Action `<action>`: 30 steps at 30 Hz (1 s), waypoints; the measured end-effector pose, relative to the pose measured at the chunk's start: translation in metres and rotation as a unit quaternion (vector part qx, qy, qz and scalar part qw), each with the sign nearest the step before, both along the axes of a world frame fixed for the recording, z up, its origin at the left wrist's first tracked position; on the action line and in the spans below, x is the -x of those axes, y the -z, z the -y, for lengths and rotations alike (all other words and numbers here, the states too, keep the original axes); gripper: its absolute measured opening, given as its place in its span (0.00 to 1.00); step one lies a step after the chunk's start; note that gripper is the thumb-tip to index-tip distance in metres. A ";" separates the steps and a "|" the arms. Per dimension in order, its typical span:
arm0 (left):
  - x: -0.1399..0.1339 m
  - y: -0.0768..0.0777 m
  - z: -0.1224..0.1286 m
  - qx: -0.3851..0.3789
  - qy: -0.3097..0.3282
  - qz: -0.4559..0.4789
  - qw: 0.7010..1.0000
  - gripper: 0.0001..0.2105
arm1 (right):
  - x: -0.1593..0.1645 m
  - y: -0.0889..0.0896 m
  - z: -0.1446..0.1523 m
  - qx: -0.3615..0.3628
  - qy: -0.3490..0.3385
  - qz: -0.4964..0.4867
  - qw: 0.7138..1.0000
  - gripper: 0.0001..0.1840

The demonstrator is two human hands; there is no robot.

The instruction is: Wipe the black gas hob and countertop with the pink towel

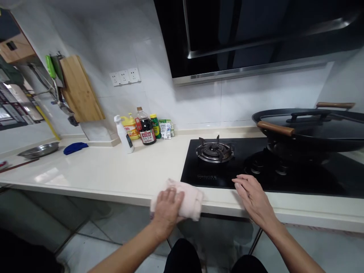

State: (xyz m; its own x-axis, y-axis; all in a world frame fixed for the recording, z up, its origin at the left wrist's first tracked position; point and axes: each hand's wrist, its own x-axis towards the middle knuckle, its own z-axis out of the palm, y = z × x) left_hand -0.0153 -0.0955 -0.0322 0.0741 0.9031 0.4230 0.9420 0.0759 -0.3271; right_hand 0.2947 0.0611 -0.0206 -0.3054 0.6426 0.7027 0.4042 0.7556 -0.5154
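Note:
My left hand presses on a folded pale pink cloth, its fingers over the top. The cloth lies on the front edge of the white counter and hangs partly over it, left of the black gas stove. My right hand is at the front edge of the stove with its fingers stretched out, holding nothing. I cannot tell if its fingertips touch the glass. Behind the hands is a bare burner with a pan support.
A lidded wok with wooden handles covers the right burner. Along the wall stand a white spray bottle, a yellow jug and a dark sauce bottle. Farther left lie a blue cloth and a metal pan. A range hood overhangs the stove.

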 end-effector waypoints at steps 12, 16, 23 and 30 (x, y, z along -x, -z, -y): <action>-0.183 0.008 -0.086 0.008 0.180 0.065 0.981 0.24 | 0.002 0.026 0.062 -0.061 -0.030 0.039 0.997 0.27; -0.127 -0.024 -0.051 0.078 0.344 0.158 0.922 0.35 | -0.008 0.037 0.051 -0.118 -0.017 0.174 0.977 0.40; 0.024 -0.057 -0.038 -0.091 0.235 0.331 0.909 0.15 | 0.067 0.019 0.059 -0.103 0.045 0.341 0.933 0.54; 0.059 -0.056 -0.065 -0.090 0.073 0.405 0.907 0.24 | 0.149 -0.004 0.068 -0.194 -0.056 0.370 0.907 0.44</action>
State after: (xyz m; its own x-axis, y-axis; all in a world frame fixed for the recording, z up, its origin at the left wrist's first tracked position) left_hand -0.0745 -0.0308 0.0234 -0.2146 0.8192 0.5319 0.8719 -0.0847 0.4823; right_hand 0.1455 -0.0065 -0.0161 -0.8341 0.3257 0.4453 0.4396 0.8800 0.1798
